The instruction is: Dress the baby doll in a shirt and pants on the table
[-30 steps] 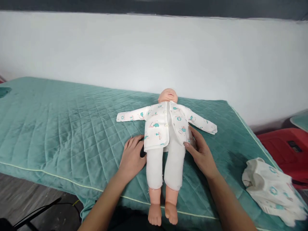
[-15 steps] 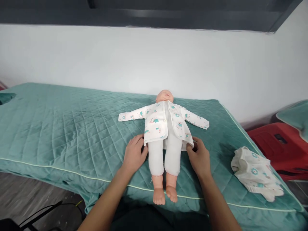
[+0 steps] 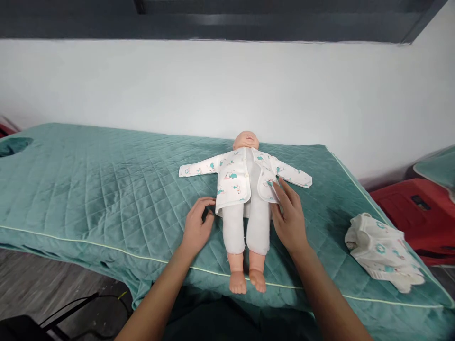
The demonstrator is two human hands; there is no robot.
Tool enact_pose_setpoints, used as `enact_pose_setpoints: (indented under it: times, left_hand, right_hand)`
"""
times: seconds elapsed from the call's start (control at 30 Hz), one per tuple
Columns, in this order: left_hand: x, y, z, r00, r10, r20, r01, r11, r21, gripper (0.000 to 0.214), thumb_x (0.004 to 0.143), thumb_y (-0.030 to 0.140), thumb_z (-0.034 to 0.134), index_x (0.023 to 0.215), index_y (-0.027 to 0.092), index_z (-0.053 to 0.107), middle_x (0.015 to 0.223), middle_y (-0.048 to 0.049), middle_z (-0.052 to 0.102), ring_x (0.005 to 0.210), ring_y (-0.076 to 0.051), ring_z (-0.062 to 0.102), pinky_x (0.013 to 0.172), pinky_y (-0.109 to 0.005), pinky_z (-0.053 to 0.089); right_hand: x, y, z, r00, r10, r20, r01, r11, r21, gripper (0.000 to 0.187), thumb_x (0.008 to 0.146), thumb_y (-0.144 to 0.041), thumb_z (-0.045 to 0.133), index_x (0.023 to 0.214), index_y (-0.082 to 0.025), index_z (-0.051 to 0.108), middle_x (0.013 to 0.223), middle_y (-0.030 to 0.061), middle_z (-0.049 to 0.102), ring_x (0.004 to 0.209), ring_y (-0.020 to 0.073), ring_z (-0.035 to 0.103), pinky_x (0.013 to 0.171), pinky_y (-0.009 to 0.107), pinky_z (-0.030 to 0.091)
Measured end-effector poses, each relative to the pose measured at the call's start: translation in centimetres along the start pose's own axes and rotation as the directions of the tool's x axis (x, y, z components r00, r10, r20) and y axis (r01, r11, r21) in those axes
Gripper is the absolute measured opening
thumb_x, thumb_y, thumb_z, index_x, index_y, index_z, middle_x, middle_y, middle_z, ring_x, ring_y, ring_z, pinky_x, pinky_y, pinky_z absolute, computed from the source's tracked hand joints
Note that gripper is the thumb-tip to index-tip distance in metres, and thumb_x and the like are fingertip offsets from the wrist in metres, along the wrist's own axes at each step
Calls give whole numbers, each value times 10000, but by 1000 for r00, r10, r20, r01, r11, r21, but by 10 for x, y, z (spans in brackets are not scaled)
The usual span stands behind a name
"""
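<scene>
A baby doll [image 3: 246,139] lies on its back, its feet toward me. It wears a white baby jacket [image 3: 231,182] with a teal animal print, its sleeves spread sideways and its front unfastened. White padded legs and bare feet show below the hem. My left hand [image 3: 197,227] rests on the bedspread beside the jacket's lower left corner, fingers curved, thumb apart, holding nothing. My right hand [image 3: 289,218] lies against the jacket's right front panel, fingers stretched out over its edge and partly hiding it.
A quilted green bedspread [image 3: 106,189] covers the bed. To the right lies a bunched printed white garment [image 3: 384,251]. Beyond the bed's right edge stands a red case [image 3: 415,213]. A white wall [image 3: 199,85] runs behind, and a black stand with a cable is at lower left.
My right hand has left the jacket's lower right corner and moved up onto its front panel, fingers straightened. My left hand has come slightly away from the hem. The view has shifted a little.
</scene>
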State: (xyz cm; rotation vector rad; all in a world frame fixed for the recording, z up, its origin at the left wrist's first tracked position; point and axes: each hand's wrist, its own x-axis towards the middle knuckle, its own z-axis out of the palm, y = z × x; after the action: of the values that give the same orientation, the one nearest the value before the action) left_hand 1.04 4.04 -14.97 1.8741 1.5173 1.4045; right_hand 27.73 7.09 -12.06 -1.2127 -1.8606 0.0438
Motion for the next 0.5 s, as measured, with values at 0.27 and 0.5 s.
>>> enact_pose_setpoints:
  times: [0.27,0.5]
  left_hand:
    - [-2,-6,0,998,-41,-49,38,998,-51,247,916,116,473,1054,213,653,1044,-57,694,997,-190,651,920,-345,507]
    - [-1,-4,0,996,-78,-45,75,995,-67,222,928,140,487,1029,216,669,1023,-53,709,961,-191,656,887,-339,498]
  right_hand:
    - [5,-11,-4,963,-215,161,203,975,91,455,1005,-178,513,1420,-355,570,1525,23,543,1469,257,436,1246,593,241]
    - [-1,10,3,935,354,-2,-298,789,537,365,957,-366,625,1315,-300,647,1469,44,594,1401,259,515,1220,535,349]
